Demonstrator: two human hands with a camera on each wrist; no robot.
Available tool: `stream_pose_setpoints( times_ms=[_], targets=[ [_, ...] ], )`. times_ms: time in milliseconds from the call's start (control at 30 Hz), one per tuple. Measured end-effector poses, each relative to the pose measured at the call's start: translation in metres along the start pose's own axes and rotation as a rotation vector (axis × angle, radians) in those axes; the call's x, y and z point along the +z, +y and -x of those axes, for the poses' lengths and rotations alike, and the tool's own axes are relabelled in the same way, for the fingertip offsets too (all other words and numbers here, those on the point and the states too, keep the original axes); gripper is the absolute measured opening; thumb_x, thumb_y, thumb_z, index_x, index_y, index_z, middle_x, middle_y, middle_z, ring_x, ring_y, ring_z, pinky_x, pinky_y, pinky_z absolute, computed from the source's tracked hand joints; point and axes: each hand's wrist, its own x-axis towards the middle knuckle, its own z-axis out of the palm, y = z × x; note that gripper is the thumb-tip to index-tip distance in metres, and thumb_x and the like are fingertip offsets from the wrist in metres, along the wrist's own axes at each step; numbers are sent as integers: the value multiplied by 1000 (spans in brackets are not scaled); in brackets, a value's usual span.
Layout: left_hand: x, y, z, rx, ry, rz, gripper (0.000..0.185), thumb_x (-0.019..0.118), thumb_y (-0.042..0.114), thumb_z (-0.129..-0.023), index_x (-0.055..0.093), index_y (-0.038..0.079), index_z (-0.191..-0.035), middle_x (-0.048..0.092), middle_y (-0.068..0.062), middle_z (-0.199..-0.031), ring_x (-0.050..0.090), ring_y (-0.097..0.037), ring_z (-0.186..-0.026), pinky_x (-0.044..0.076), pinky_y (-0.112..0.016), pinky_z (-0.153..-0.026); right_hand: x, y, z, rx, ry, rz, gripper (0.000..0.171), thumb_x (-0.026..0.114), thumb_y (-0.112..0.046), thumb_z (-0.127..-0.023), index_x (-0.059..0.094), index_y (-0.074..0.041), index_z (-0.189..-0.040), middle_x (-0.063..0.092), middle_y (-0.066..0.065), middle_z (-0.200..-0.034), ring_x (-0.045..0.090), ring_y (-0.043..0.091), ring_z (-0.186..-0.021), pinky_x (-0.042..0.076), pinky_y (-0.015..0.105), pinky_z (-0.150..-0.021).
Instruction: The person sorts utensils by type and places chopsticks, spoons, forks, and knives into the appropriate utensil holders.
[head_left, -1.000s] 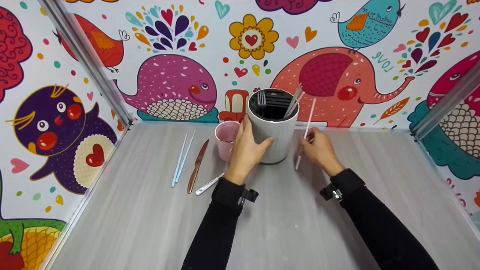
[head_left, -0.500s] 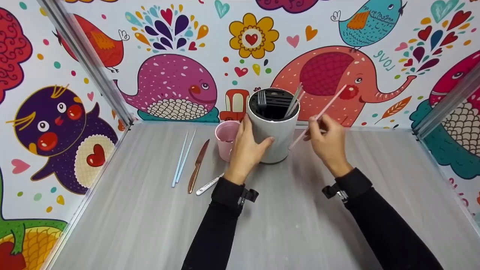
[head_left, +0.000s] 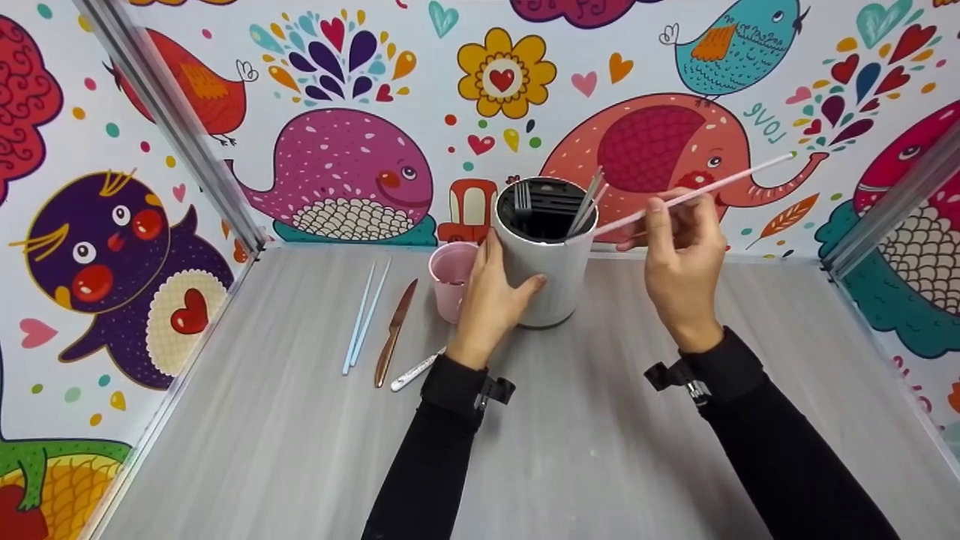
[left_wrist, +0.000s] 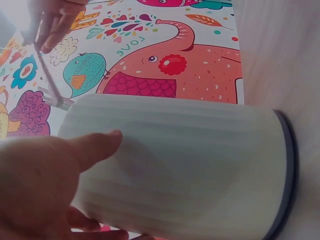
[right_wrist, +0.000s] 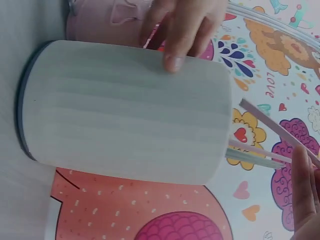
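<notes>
A white cylindrical utensil holder (head_left: 551,281) stands at the back of the table, with a fork and several sticks inside. My left hand (head_left: 495,292) grips its left side, fingers behind and thumb (left_wrist: 95,147) in front. Right of the holder, my raised right hand (head_left: 679,251) pinches a pink chopstick (head_left: 701,189). The chopstick slopes down to the left, its low end at the holder's rim. The right wrist view shows the holder (right_wrist: 130,130) with the pink chopstick (right_wrist: 275,127) at its mouth. In the left wrist view the holder (left_wrist: 185,165) fills the frame.
A pink cup (head_left: 450,277) stands against the holder's left side. Left of it lie two light blue chopsticks (head_left: 366,315), a copper knife (head_left: 395,330) and a white-handled utensil (head_left: 416,369). Patterned walls close the table at the back and both sides.
My right hand lifted the pink chopstick off the table and swung it from upright to slanted, bringing its low end to the holder's rim. The left hand stayed on the holder.
</notes>
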Motion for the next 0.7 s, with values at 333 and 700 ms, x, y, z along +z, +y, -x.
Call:
stream_pose_setpoints(
  times_ms=[333, 700],
  targets=[
    [-2, 0, 0, 7, -9, 17, 105, 76, 49, -83, 14, 16, -161, 23, -6, -166, 30, -22, -151, 31, -46, -121, 3, 17, -3, -204, -96, 359, 21, 69, -7, -91, 67, 1, -111, 73, 6, -85, 66, 6, -65, 55, 16, -62],
    [-2, 0, 0, -3, -33, 28, 104, 75, 47, -85, 12, 18, -161, 21, -3, -167, 27, -20, -152, 29, -46, -122, 8, 31, -4, -232, -179, 642, 25, 62, -31, -97, 70, -8, -101, 73, -1, -84, 69, 9, -75, 57, 19, -71]
  ],
)
